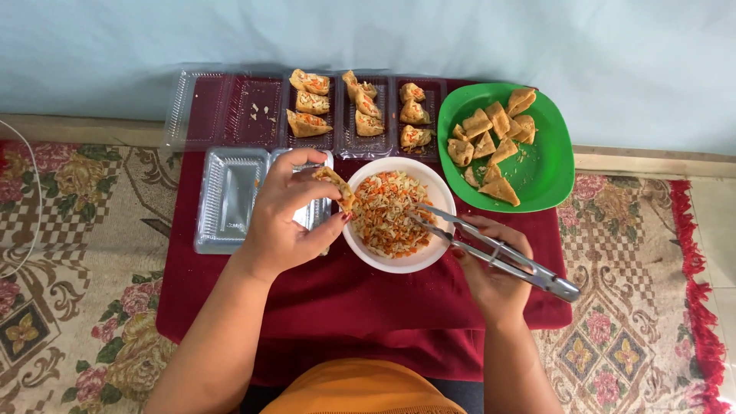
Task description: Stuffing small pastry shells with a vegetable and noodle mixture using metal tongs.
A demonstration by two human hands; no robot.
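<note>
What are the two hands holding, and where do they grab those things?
The left hand pinches a fried tofu pocket at its lower end, over the white bowl's rim. The right hand grips metal tongs around the middle of their arms, tips in the shredded vegetable filling.

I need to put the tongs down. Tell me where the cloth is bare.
Bare red cloth lies in front of the white bowl, between the forearms. Behind the bowl it is crowded: clear trays, filled pieces and the green plate sit close together.
</note>
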